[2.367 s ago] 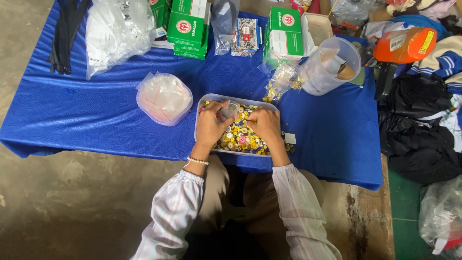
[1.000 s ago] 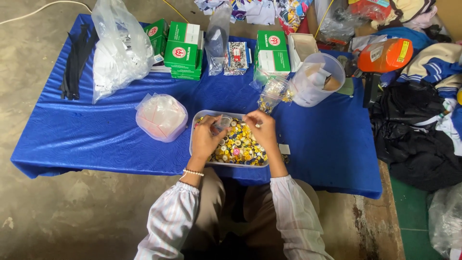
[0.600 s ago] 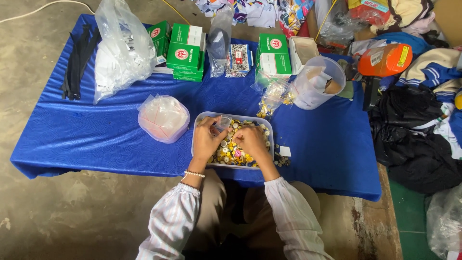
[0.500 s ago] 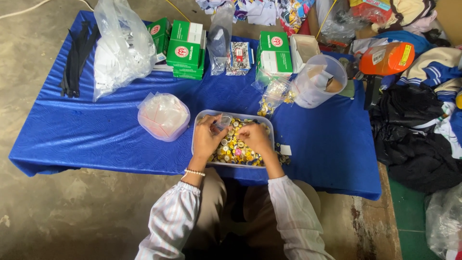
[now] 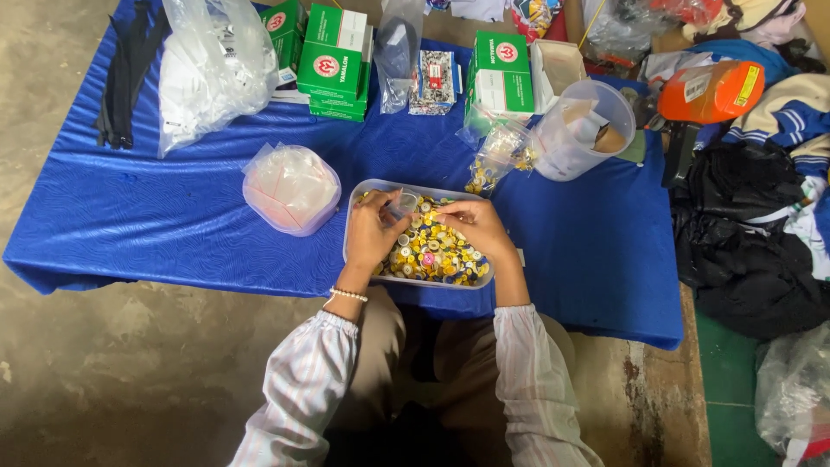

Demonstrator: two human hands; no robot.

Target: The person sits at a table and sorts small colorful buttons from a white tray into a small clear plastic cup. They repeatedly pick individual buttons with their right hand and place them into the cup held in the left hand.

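A clear rectangular tray (image 5: 356,206) full of small yellow and mixed-colour buttons (image 5: 430,253) lies on the blue cloth in front of me. My left hand (image 5: 373,232) rests over the tray's left part and pinches a small clear plastic bag (image 5: 402,205) at its upper edge. My right hand (image 5: 478,227) lies over the tray's right part with fingers curled down onto the buttons; whether it holds any is hidden.
A round pink-tinted tub of clear bags (image 5: 290,187) stands left of the tray. Green boxes (image 5: 335,58), a big white bag (image 5: 209,65), a clear jug (image 5: 582,130) and a small bag of buttons (image 5: 496,156) line the back. Dark clothes (image 5: 743,251) pile at right.
The camera has tilted slightly. My right hand moved from the tray's upper edge down onto the buttons, while my left hand keeps the small bag.
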